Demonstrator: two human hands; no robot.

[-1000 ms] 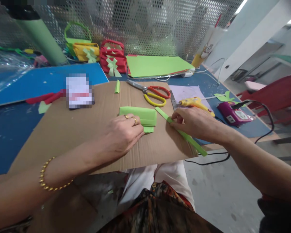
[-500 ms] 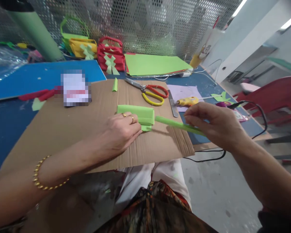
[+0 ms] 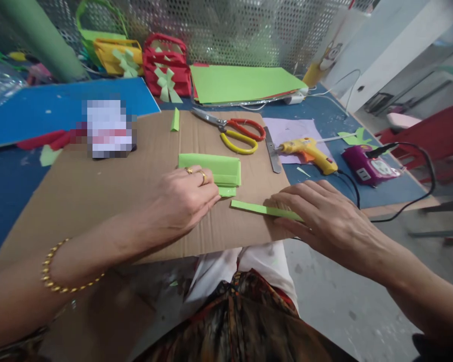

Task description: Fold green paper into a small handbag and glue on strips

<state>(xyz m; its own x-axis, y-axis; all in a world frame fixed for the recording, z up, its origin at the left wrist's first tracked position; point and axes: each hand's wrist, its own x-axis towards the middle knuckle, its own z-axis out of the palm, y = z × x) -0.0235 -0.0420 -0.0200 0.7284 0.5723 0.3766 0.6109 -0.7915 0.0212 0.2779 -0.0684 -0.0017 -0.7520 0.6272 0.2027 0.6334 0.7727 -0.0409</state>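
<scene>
On the cardboard sheet (image 3: 109, 191), my left hand (image 3: 191, 198) is closed on a folded light-green paper piece (image 3: 211, 168), its fingers pressed together over the lower left edge. What lies under those fingers is hidden. A narrow green paper strip (image 3: 249, 207) lies on the cardboard to the right, apart from the folded piece. Over its right end is my right hand (image 3: 317, 213), fingers stretched and thumb apart, touching the strip without pinching it. Beyond the hands lie scissors (image 3: 245, 133) with red and yellow handles and a small folded green paper piece (image 3: 175, 120).
A yellow glue gun (image 3: 309, 152) rests on lilac paper (image 3: 292, 128), beside a flat metal strip (image 3: 273, 151) and a purple power socket (image 3: 370, 163) with a black cord. Behind stand red (image 3: 173, 90) and yellow (image 3: 109, 58) paper bags, a green paper stack (image 3: 245, 83) and a green cylinder (image 3: 41, 40).
My right hand has lowered the green strip from the air onto the cardboard, and its pinch has spread out. My left hand stays on the folded paper. The view has shifted slightly.
</scene>
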